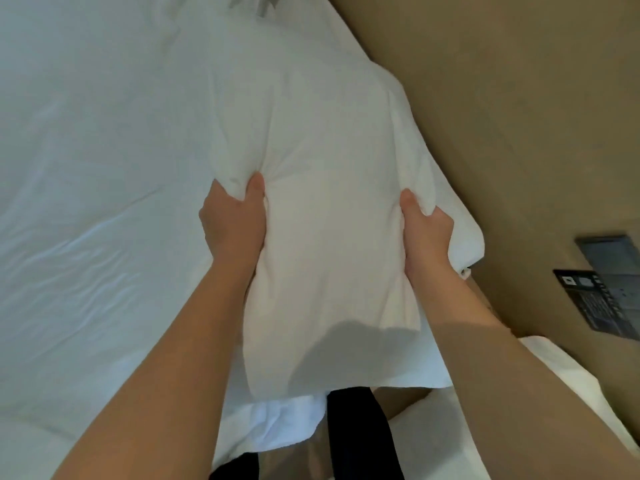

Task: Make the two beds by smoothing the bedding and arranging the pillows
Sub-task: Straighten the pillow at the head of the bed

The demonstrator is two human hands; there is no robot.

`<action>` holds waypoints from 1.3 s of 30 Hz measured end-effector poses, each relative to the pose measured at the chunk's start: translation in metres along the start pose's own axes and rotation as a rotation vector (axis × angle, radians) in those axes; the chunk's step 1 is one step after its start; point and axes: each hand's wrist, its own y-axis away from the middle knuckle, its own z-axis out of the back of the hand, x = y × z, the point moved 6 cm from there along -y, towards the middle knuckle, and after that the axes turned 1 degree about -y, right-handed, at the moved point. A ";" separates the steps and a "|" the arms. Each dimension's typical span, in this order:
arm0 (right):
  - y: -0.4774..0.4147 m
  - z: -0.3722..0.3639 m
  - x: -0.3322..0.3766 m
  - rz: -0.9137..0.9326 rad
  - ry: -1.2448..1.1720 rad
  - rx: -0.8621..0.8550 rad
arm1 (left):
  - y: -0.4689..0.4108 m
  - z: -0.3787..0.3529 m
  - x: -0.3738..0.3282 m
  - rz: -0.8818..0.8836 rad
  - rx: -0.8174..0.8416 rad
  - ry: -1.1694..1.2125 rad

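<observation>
We hold the pillow (pixel 329 209) in the middle of the frame, our left hand (pixel 233 220) and right hand (pixel 426 233) squeezing its two long sides, its long way pointing up over the bed (pixel 86 168).

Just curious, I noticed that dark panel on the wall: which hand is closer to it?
Right. The right hand grips the pillow edge on the side toward the dark wall panel; the left hand grips the opposite edge, farther away.
</observation>
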 end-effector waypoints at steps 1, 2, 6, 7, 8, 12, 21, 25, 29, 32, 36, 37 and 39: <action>0.030 0.014 0.002 0.010 -0.004 -0.026 | 0.015 0.022 -0.001 -0.008 0.013 0.022; 0.063 0.028 0.005 0.019 -0.007 -0.051 | 0.031 0.043 -0.001 -0.018 0.032 0.038; 0.188 0.085 0.001 0.033 -0.030 -0.189 | 0.098 0.112 0.005 -0.052 0.144 0.041; 0.214 0.098 -0.006 0.027 -0.044 -0.218 | 0.113 0.126 0.008 -0.055 0.177 0.038; 0.237 0.108 -0.013 0.016 -0.069 -0.239 | 0.126 0.137 0.012 -0.061 0.209 0.034; 0.310 0.154 -0.059 -0.065 -0.126 -0.348 | 0.180 0.161 0.030 -0.099 0.321 -0.007; 0.457 0.289 -0.144 -0.092 -0.304 -0.684 | 0.329 0.161 0.048 -0.297 0.620 0.017; 0.549 0.366 -0.191 -0.081 -0.377 -0.864 | 0.434 0.161 0.058 -0.409 0.794 0.028; 0.644 0.441 -0.234 -0.068 -0.436 -1.095 | 0.549 0.154 0.075 -0.491 0.970 0.027; 0.704 0.493 -0.266 -0.068 -0.473 -1.257 | 0.639 0.148 0.086 -0.567 1.100 0.014; 0.762 0.546 -0.314 -0.059 -0.526 -1.447 | 0.739 0.135 0.112 -0.685 1.236 -0.009; 0.771 0.556 -0.330 -0.068 -0.509 -1.482 | 0.758 0.130 0.123 -0.706 1.264 -0.029; 0.775 0.571 -0.370 -0.165 -0.407 -1.492 | 0.787 0.113 0.157 -0.798 1.302 -0.165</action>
